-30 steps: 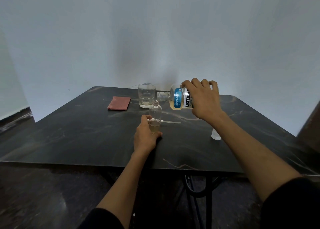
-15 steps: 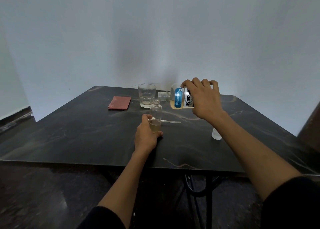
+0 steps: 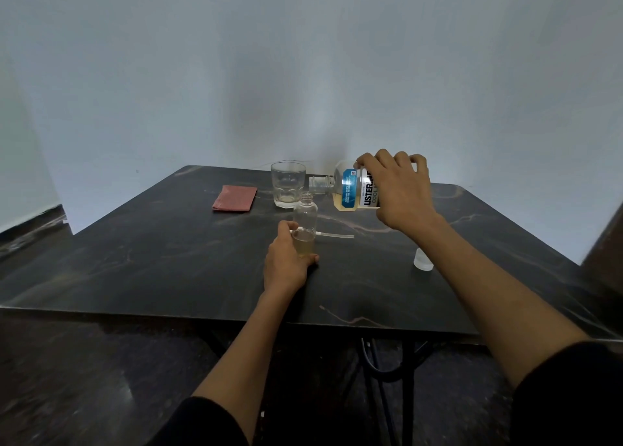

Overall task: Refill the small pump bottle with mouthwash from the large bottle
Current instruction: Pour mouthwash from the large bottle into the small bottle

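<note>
The small clear bottle (image 3: 305, 223) stands upright on the dark table (image 3: 151, 260), its top open, with yellowish liquid in its lower third. My left hand (image 3: 285, 263) grips its base. My right hand (image 3: 399, 194) holds the large mouthwash bottle (image 3: 350, 189) tipped on its side, its open neck pointing left, just above the small bottle's mouth. The remaining yellow liquid sits along the big bottle's lower side. The pump head with its thin tube (image 3: 333, 235) lies on the table behind the small bottle.
A clear drinking glass (image 3: 287, 184) stands behind the small bottle. A folded reddish cloth (image 3: 234, 198) lies at the back left. A small white cap (image 3: 423, 260) sits on the table to the right, under my right forearm. The wall is close behind.
Almost nothing has moved. The large bottle stays tipped over the small one, and my left hand keeps its hold.
</note>
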